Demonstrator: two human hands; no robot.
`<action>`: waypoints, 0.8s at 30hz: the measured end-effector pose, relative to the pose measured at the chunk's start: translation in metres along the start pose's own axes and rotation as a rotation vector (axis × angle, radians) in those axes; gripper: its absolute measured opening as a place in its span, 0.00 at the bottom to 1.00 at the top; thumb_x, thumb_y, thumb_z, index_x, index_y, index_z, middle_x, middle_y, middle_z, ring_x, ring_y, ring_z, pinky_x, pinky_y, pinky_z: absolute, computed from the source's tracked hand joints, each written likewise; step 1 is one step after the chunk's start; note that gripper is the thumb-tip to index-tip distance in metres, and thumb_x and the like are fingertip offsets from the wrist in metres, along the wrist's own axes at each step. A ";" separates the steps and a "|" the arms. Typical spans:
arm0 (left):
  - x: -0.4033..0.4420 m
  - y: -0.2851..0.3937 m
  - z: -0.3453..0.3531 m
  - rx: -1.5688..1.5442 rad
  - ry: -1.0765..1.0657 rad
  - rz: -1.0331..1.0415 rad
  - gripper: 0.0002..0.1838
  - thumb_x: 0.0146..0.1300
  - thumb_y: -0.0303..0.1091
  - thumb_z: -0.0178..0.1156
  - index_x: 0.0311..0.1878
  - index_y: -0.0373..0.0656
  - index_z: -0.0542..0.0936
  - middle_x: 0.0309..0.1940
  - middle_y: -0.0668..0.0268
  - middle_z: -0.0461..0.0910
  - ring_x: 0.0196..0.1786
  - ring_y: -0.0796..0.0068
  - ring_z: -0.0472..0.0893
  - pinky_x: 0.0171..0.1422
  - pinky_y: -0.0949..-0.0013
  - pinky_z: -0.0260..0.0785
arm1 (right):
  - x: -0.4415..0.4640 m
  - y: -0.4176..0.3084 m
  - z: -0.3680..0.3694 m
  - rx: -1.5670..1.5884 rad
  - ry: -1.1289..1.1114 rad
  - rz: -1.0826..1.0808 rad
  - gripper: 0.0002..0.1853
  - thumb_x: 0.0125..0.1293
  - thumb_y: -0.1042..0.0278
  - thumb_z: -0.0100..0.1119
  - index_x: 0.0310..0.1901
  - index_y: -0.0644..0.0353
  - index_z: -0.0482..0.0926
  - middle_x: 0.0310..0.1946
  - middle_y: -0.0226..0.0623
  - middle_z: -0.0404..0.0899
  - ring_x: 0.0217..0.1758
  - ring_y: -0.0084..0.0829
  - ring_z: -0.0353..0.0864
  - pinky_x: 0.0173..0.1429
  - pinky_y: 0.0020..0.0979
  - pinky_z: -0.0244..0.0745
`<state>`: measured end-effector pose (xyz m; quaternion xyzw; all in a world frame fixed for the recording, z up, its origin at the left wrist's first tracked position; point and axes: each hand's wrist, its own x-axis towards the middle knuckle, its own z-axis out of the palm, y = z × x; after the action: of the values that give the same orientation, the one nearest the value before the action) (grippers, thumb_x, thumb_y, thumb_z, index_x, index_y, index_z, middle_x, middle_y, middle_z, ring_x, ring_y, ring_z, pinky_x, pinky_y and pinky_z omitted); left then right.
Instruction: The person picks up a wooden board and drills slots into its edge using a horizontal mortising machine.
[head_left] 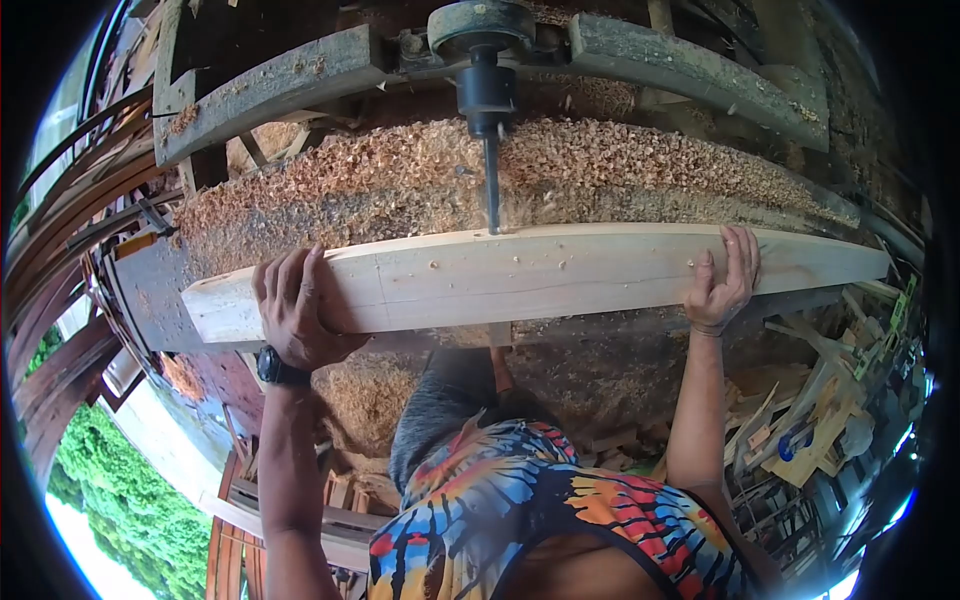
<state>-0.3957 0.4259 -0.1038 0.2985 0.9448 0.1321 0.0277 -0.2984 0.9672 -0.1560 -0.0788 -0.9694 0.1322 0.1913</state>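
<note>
A long pale wooden plank lies across the machine table in front of me, with small chips and a thin pencil-like line on its face. Near its left end, my left hand, with a watch on the wrist, is closed over the plank, its fingers at the far edge. Toward the other end, my right hand grips it with fingers on the far edge and thumb on the face. Between the hands, a long drill bit in a dark chuck meets the plank's far edge; its tip is hidden.
Wood shavings are heaped along the table behind the plank. Curved wooden beams flank the chuck. Scrap wood is piled at the lower right, and long boards are stacked at the left.
</note>
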 end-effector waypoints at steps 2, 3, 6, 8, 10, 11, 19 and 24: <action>0.002 -0.004 0.001 -0.012 0.004 0.016 0.62 0.30 0.53 0.86 0.74 0.36 0.74 0.64 0.46 0.79 0.65 0.42 0.79 0.72 0.37 0.64 | 0.002 0.000 0.000 -0.002 0.000 0.007 0.24 0.69 0.55 0.63 0.57 0.66 0.86 0.57 0.47 0.86 0.68 0.55 0.80 0.75 0.52 0.69; 0.004 -0.005 0.002 -0.016 0.005 0.023 0.63 0.30 0.52 0.86 0.74 0.36 0.74 0.64 0.46 0.79 0.65 0.42 0.79 0.72 0.36 0.64 | 0.003 -0.001 0.000 0.000 0.001 0.012 0.24 0.68 0.55 0.63 0.57 0.65 0.86 0.58 0.47 0.86 0.68 0.55 0.80 0.75 0.52 0.69; 0.009 -0.003 0.000 0.015 0.000 -0.009 0.63 0.30 0.51 0.86 0.74 0.36 0.74 0.64 0.46 0.79 0.63 0.41 0.79 0.72 0.37 0.65 | 0.006 -0.001 0.002 0.017 0.008 0.023 0.24 0.68 0.55 0.64 0.57 0.64 0.86 0.58 0.46 0.86 0.68 0.55 0.80 0.75 0.52 0.68; 0.013 -0.004 -0.001 0.022 0.003 -0.004 0.62 0.30 0.51 0.86 0.74 0.36 0.74 0.64 0.46 0.79 0.62 0.40 0.79 0.72 0.38 0.65 | 0.007 -0.002 0.004 0.025 0.013 0.029 0.24 0.68 0.54 0.64 0.57 0.64 0.86 0.58 0.46 0.86 0.69 0.55 0.80 0.76 0.52 0.68; 0.018 -0.005 -0.002 0.021 0.005 0.003 0.62 0.29 0.51 0.86 0.74 0.36 0.74 0.64 0.46 0.79 0.61 0.40 0.79 0.71 0.39 0.65 | 0.008 -0.001 0.005 0.026 0.019 0.035 0.24 0.68 0.54 0.65 0.57 0.64 0.86 0.59 0.46 0.86 0.69 0.55 0.80 0.76 0.52 0.68; 0.020 -0.006 -0.001 0.029 0.012 0.006 0.62 0.31 0.54 0.86 0.74 0.36 0.74 0.63 0.47 0.80 0.62 0.42 0.79 0.72 0.38 0.65 | 0.010 0.000 0.006 0.018 0.017 0.034 0.24 0.68 0.53 0.65 0.57 0.64 0.86 0.59 0.46 0.86 0.69 0.55 0.80 0.76 0.53 0.68; 0.033 -0.011 -0.002 0.034 0.025 0.028 0.60 0.31 0.51 0.85 0.73 0.35 0.75 0.62 0.47 0.80 0.61 0.41 0.79 0.71 0.39 0.66 | 0.018 0.002 0.009 0.020 0.013 0.034 0.24 0.69 0.53 0.67 0.56 0.65 0.86 0.58 0.47 0.86 0.69 0.56 0.79 0.76 0.53 0.68; 0.040 -0.015 -0.003 0.043 0.028 0.035 0.60 0.36 0.58 0.86 0.72 0.36 0.75 0.61 0.49 0.81 0.62 0.45 0.81 0.71 0.37 0.64 | 0.025 -0.001 0.011 0.032 0.011 0.040 0.23 0.68 0.55 0.66 0.56 0.65 0.86 0.58 0.48 0.86 0.69 0.56 0.79 0.76 0.53 0.68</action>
<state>-0.4376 0.4360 -0.1038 0.3135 0.9424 0.1164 0.0060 -0.3254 0.9687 -0.1564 -0.0957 -0.9643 0.1509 0.1952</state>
